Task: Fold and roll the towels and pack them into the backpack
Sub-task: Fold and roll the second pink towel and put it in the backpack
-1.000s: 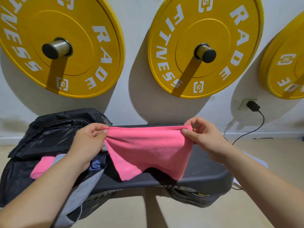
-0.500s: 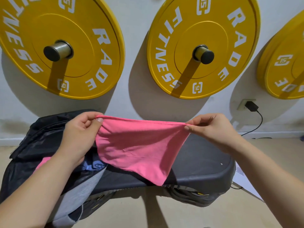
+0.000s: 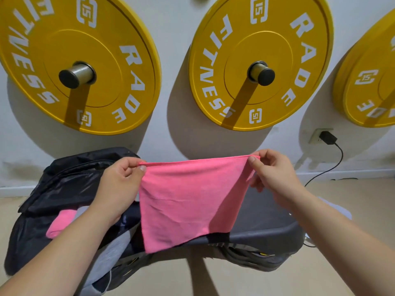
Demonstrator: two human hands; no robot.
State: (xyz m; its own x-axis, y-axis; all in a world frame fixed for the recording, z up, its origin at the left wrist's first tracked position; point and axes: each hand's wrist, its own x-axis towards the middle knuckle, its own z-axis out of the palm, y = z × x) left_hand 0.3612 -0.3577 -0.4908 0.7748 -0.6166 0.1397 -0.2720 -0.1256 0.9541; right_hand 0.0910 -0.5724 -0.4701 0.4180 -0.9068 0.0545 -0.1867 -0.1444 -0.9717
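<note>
Two top corners of a soft pink cloth towel [image 3: 188, 199] are held up. The left hand [image 3: 119, 184] pinches one corner and the right hand [image 3: 275, 178] pinches the other, so the towel hangs flat over a dark grey padded bench [image 3: 267, 221]. On the left lies a black fabric backpack [image 3: 64, 182] with a rolled pink towel [image 3: 59, 223] poking out. Big round yellow weight plates [image 3: 267, 35] hang on the wall behind.

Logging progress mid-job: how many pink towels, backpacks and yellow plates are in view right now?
Pink towels: 2 (held towel, packed towel)
Backpack: 1
Yellow plates: 3 (left plate, middle plate, right plate)
Total: 6
</note>
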